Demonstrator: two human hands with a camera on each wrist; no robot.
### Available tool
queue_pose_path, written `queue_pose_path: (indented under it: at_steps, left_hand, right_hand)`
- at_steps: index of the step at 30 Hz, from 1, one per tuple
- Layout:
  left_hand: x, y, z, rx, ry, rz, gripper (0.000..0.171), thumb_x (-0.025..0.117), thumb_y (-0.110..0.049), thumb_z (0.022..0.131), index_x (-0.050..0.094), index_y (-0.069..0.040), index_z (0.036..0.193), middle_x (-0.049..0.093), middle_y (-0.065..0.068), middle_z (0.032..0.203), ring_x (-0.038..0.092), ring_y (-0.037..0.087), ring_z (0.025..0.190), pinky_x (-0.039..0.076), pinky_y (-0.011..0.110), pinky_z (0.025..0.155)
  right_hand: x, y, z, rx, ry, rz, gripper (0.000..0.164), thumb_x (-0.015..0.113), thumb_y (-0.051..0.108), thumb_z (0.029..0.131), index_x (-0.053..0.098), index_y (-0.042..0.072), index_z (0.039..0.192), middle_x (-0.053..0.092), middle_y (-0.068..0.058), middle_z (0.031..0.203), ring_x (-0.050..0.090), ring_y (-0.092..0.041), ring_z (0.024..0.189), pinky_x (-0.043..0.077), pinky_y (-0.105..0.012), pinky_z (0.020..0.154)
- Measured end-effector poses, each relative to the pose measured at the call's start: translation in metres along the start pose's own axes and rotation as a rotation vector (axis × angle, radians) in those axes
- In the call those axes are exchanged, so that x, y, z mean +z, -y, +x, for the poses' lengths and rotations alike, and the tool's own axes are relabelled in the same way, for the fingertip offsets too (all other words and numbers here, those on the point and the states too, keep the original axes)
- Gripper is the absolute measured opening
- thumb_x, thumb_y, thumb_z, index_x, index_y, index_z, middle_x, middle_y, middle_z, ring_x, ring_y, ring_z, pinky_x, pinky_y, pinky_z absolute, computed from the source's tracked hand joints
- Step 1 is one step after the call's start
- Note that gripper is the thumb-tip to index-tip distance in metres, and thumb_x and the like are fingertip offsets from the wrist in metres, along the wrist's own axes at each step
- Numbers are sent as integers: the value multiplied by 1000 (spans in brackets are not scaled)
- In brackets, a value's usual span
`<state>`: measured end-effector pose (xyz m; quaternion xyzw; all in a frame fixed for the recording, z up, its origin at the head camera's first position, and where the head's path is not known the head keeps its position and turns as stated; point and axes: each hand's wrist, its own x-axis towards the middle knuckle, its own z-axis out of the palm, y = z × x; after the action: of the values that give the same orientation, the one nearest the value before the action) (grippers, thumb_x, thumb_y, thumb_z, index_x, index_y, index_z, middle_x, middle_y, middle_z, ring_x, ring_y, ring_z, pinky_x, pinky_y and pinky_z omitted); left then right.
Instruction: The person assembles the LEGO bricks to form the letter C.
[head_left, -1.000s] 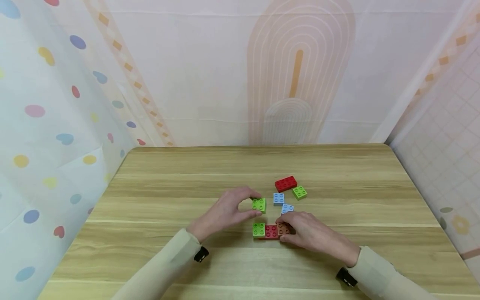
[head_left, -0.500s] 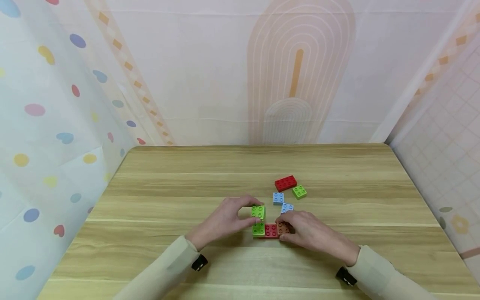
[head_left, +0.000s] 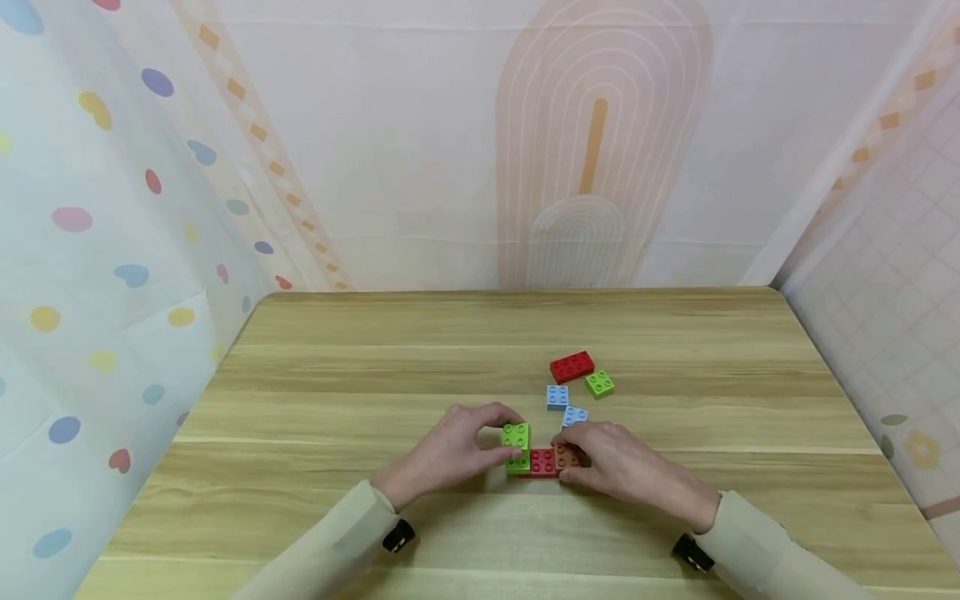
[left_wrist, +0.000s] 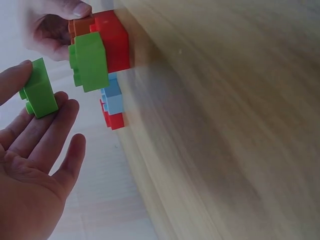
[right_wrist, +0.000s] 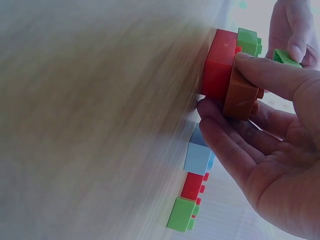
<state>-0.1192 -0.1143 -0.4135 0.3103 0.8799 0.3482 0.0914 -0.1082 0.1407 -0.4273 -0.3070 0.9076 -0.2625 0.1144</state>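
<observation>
My left hand (head_left: 442,458) pinches a square green brick (left_wrist: 41,92) between thumb and fingertips. It hovers with a gap above another green brick (left_wrist: 92,62), which sits on the left end of a long red brick (right_wrist: 219,65). On that red brick's right end is a brown brick (right_wrist: 241,97), pinched by my right hand (head_left: 630,471) with the thumb on one side and fingers on the other. Bare red studs show between the green and brown bricks in the head view. My right fingers partly cover the brown brick there.
Behind the joined bricks lie two light blue bricks (head_left: 557,397), a second long red brick (head_left: 572,367) and a loose green brick (head_left: 600,383). All rest on the wooden table (head_left: 360,358). A patterned cloth (head_left: 420,150) hangs along its far edge.
My left hand has brought its green brick nearer to me, from behind the joined bricks to over the lower green one. My right hand stays on the brown brick.
</observation>
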Motion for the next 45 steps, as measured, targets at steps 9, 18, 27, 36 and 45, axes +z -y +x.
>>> queue_pose_path:
  at_steps: [9, 18, 27, 36, 45]
  left_hand:
    - [7, 2, -1, -26, 26, 9, 35, 74, -31, 86, 64, -17, 116, 68, -7, 112, 63, 13, 107, 50, 35, 95]
    - [11, 4, -4, -43, 34, 34, 33, 74, -32, 87, 66, -17, 114, 69, -5, 110, 64, 13, 104, 52, 32, 90]
    - [12, 5, -5, -7, 31, 36, 32, 74, -30, 87, 66, -14, 114, 70, 0, 110, 65, 13, 103, 53, 27, 87]
    - [14, 6, -5, 24, 38, 63, 34, 73, -30, 88, 67, -11, 116, 70, 3, 112, 65, 13, 101, 53, 25, 85]
    - [15, 5, -6, 42, 44, 86, 34, 72, -29, 88, 66, -10, 116, 70, 3, 110, 65, 7, 96, 53, 18, 78]
  right_hand:
    - [0, 0, 0, -5, 4, 0, 37, 76, 27, 85, 67, 7, 115, 64, 5, 100, 52, -4, 79, 46, -23, 65]
    - [1, 0, 0, -16, -6, 8, 36, 76, 26, 85, 67, 7, 114, 63, 7, 95, 50, -5, 75, 44, -22, 62]
    - [1, 0, 0, -29, -11, 7, 34, 76, 25, 85, 67, 7, 113, 64, 6, 96, 51, -5, 77, 46, -23, 63]
    - [2, -2, 0, -33, -16, -12, 33, 76, 25, 85, 67, 8, 111, 63, 7, 95, 52, -6, 77, 45, -23, 63]
    - [1, -1, 0, -34, -8, 4, 34, 76, 25, 85, 67, 7, 113, 64, 6, 97, 52, -5, 78, 46, -23, 64]
